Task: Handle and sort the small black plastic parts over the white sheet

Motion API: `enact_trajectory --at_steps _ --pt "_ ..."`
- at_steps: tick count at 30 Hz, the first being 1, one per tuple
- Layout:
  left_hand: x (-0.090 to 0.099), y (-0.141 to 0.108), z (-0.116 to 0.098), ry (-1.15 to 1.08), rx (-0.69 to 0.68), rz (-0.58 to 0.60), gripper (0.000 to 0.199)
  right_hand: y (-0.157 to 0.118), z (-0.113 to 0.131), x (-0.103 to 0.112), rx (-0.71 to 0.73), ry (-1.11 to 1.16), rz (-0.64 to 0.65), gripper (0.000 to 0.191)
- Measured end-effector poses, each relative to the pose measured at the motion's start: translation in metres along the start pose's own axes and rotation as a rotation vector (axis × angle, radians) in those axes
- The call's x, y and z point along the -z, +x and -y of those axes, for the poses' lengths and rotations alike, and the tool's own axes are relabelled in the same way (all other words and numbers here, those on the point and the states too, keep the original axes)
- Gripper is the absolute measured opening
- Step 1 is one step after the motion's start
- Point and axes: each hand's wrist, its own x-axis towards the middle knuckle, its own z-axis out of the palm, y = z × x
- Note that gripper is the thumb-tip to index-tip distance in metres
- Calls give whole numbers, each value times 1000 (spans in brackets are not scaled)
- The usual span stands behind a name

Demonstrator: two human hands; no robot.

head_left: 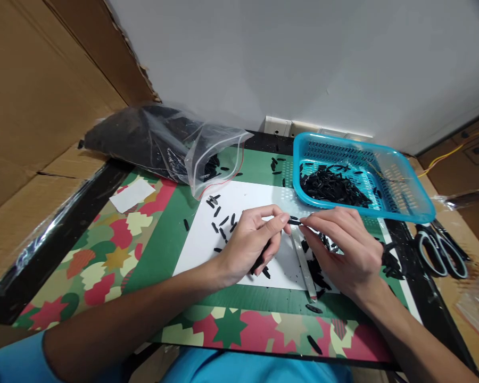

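The small black piece (294, 221) was located between the two hands, above the white sheet (191, 260), with its long axis running side to side, from the left fingertips to the right. The left hand (259, 239) was clamped on the piece's left end, thumb against index finger; its lower fingers were curled around what appeared to be further dark pieces in the palm. The right hand (343, 247) was pinched at the opposite end, its thumb and fingertips brought together there, palm side down. Neither hand was clearly nearer, since the piece bridged the gap between both grips; its exact contact under the right fingertips was too small to resolve. A flat pale strip (304, 266) lay below the joined fingertips, its long axis pointing toward the person and so crossing that of the piece. Loose black pieces (222, 233) lay scattered left of the left hand, and a dark cluster (318, 274) lay beside the right hand. The blue basket (419, 217), holding a dark heap (335, 186), stood beyond the right hand.
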Motion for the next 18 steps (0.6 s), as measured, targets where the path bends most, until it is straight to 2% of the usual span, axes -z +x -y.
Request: enact_trajectory --at_steps 7,18 --pt "1 1 0 -11 26 64 35 0 -2 1 -2 24 -3 18" --pt "1 1 2 -16 21 66 35 1 -1 0 -8 17 5 15"
